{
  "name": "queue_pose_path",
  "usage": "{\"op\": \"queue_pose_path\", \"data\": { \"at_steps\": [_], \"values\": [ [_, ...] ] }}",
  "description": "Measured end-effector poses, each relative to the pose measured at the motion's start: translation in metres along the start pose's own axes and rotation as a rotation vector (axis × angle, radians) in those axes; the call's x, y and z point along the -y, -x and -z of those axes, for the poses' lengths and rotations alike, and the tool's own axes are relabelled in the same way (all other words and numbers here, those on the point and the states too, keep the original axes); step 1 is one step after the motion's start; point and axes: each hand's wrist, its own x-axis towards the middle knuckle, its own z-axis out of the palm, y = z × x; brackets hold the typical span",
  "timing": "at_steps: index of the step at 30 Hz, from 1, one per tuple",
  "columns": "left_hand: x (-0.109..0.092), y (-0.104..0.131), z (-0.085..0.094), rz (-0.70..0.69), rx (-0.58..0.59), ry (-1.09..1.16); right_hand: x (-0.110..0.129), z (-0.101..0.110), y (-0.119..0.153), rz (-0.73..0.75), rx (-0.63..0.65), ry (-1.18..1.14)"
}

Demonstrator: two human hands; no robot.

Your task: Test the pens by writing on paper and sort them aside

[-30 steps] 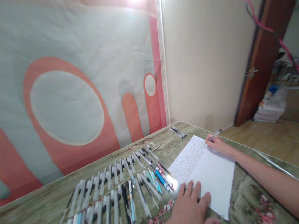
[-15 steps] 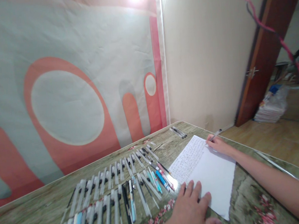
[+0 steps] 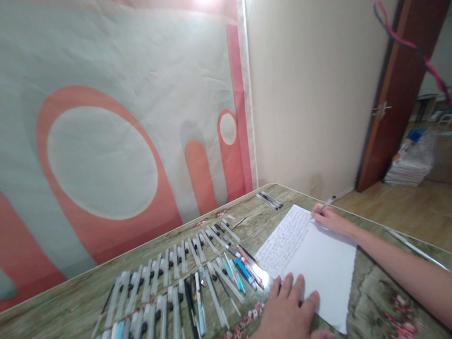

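A sheet of white paper (image 3: pixel 327 266) lies at a slant on the patterned table (image 3: pixel 367 305), its left part covered in lines of handwriting. My right hand (image 3: pixel 330 219) is closed round a pen (image 3: pixel 329 201) near the paper's far right edge, the pen's tip close to the written lines. Spread flat, my left hand (image 3: pixel 290 312) rests on the near left edge of the paper, with nothing held in it. Left of the paper, several pens with clear barrels (image 3: pixel 175 262) lie in two rows, with blue and teal markers (image 3: pixel 244 271) nearest the sheet.
Several thin pens (image 3: pixel 269 200) lie at the table's far corner. A long thin white stick (image 3: pixel 417 249) is by the right edge. Beyond are a printed banner, a wall, a brown door (image 3: pixel 394 94) and a hanging pink cord (image 3: pixel 401 40).
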Motion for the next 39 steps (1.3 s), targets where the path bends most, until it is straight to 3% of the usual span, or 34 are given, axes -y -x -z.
{"op": "queue_pose_path", "data": {
  "at_steps": [10, 15, 19, 22, 27, 31, 35, 39],
  "values": [
    [0.001, 0.001, -0.003, -0.009, -0.016, -0.004, -0.007, -0.002, 0.000, -0.011, -0.010, -0.110],
    [0.002, 0.001, -0.003, -0.013, -0.018, -0.046, -0.004, -0.002, 0.001, -0.090, -0.021, -0.194],
    [0.003, 0.000, -0.007, -0.021, -0.024, -0.080, 0.009, -0.007, -0.006, -0.093, -0.065, -0.183],
    [0.004, -0.001, -0.012, -0.027, -0.048, -0.089, 0.033, -0.019, -0.017, -0.017, 0.001, -0.164],
    [0.005, -0.001, -0.016, -0.029, -0.074, -0.086, 0.099, -0.067, -0.044, 0.154, 0.256, -0.251],
    [0.005, -0.001, -0.015, -0.043, -0.050, -0.095, 0.140, -0.126, -0.070, 0.405, 0.239, -0.129],
    [0.005, -0.001, -0.016, -0.035, -0.048, -0.104, 0.153, -0.181, -0.086, 0.407, 0.189, -0.119],
    [0.006, 0.000, -0.020, -0.033, -0.090, -0.098, 0.150, -0.207, -0.084, 0.408, 0.165, -0.121]
  ]
}}
